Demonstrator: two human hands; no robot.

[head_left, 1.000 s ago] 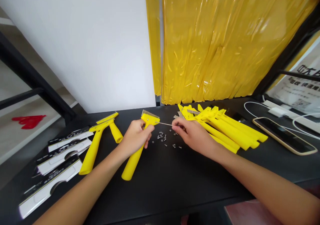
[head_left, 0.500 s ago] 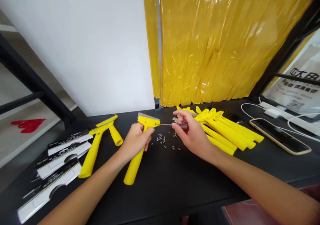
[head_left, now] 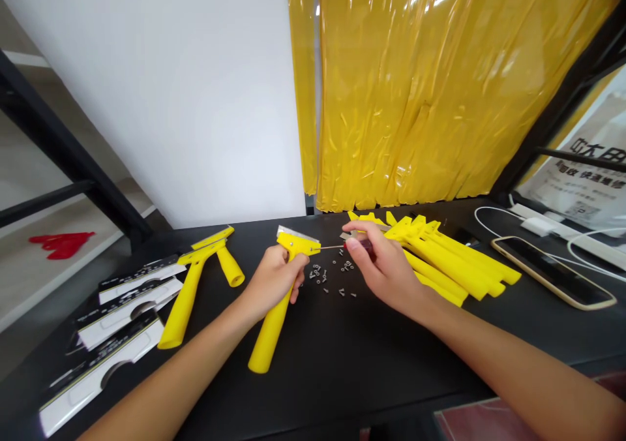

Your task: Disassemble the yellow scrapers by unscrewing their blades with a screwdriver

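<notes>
My left hand (head_left: 280, 274) is closed around the upper handle of a yellow scraper (head_left: 270, 330), whose head carries a metal blade along its top edge. In my right hand (head_left: 384, 261) is a screwdriver (head_left: 332, 248) with a dark red handle. Its thin shaft points left, and the tip meets the right end of the scraper head, at a screw there. Between my hands, small loose screws and nuts (head_left: 323, 274) lie scattered on the black table (head_left: 372, 376). More yellow scraper handles (head_left: 454, 258) are piled just beyond my right hand.
Two yellow scrapers (head_left: 183, 304) lie at the left, beside several black-and-white packages (head_left: 105, 363). A phone (head_left: 552, 271) rests at the right near a white power strip (head_left: 577, 232) and cables. A white panel (head_left: 205, 102) and yellow plastic curtain (head_left: 420, 102) stand behind the table.
The whole view has shifted slightly, moving everything a little right and down. The scraper head is tilted a little more, and my right fingers have curled closer around the screwdriver handle.
</notes>
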